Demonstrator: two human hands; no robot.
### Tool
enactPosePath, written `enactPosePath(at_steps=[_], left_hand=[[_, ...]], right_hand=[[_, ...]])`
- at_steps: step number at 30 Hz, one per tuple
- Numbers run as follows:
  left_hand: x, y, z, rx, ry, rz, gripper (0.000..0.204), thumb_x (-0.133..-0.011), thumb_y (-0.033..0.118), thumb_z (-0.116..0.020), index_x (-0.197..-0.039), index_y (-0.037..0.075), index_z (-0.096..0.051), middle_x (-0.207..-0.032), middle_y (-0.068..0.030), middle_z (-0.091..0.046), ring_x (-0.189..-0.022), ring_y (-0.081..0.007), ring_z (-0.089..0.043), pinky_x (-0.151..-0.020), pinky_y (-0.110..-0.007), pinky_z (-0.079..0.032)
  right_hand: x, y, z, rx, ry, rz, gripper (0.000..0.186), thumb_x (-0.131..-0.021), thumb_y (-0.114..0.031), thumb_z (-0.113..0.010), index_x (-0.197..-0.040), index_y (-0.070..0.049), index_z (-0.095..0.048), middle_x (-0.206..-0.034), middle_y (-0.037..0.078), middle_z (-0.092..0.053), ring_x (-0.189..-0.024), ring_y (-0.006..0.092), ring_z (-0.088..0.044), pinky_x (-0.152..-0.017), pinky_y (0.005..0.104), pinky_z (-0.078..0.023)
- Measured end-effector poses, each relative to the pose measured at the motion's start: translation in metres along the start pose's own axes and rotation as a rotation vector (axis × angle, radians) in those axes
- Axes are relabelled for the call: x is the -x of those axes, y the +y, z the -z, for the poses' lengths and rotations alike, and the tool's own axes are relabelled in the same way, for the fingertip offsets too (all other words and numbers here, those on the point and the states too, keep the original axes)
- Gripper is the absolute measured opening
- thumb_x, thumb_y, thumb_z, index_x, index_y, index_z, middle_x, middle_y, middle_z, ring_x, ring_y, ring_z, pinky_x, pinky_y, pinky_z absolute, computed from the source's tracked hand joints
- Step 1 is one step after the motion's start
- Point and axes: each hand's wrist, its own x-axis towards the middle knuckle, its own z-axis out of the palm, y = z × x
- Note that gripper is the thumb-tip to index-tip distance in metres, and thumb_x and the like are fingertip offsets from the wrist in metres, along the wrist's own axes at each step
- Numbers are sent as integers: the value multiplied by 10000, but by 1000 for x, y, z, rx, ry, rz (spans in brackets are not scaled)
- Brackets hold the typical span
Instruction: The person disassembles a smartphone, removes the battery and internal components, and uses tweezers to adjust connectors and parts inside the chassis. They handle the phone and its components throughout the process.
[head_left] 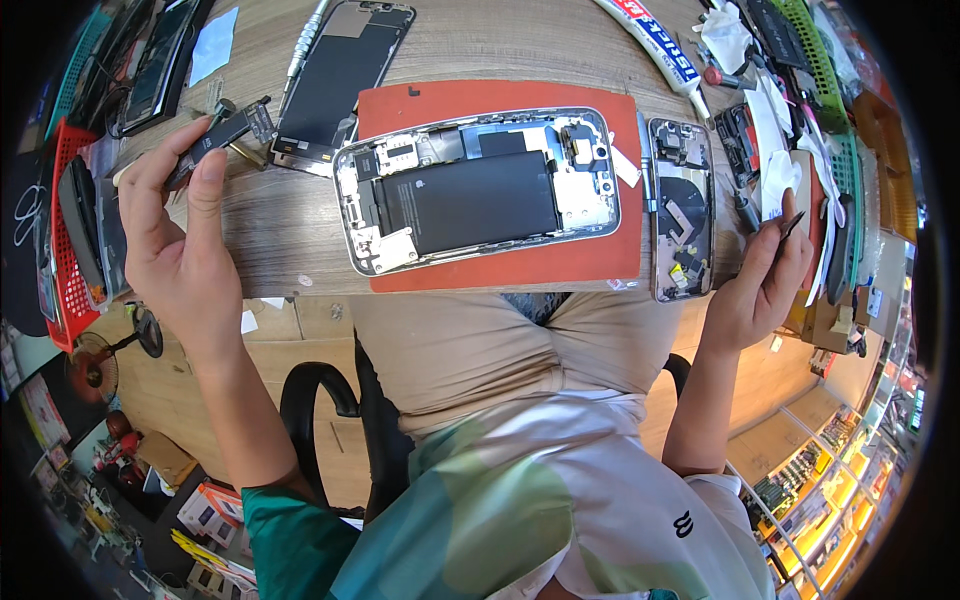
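Note:
In my left hand (pixel 190 255), raised over the table's left side, a small dark phone part (pixel 226 133) with a ragged connector end is pinched between thumb and fingers. My right hand (pixel 758 282) is closed at the right around a thin dark tool (pixel 792 224), perhaps tweezers; most of it is hidden by the fingers. Between the hands lies an opened phone housing (pixel 475 190), its black battery (pixel 475 205) and metal inner parts facing up. Under it is an orange-red mat (pixel 500 268).
A detached phone screen (pixel 345 75) lies beyond the left hand, beside a silver screwdriver (pixel 305 40). Right of the mat is another phone frame (pixel 683 255) holding small parts. A glue tube (pixel 655 45) lies behind it. Baskets, a red one (pixel 75 230) included, flank the table.

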Motion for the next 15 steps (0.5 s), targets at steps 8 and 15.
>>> enactPosePath(at_steps=[8,15], left_hand=[[0,-10,4,-114,40,23,260,-1115,75,-746,-1354,7,-820,-1265,-73,-782,-1174,-140,-696,-1077,-298,-520],[4,-15,5,-145,55,54,326,-1126,80,-734,-1442,26,-793,-1249,-52,-771,-1143,-110,-680,-1046,-271,-506]], right_hand=[[1,-1,0,-71,25,-64,389,-1187,-30,-566,-1552,55,-669,-1217,68,-648,-995,97,-560,-878,237,-469],[-1,-1,-4,-110,67,-36,366,-1213,-88,-540,-1511,89,-658,-1164,17,-635,-845,63,-474,-732,230,-369]])
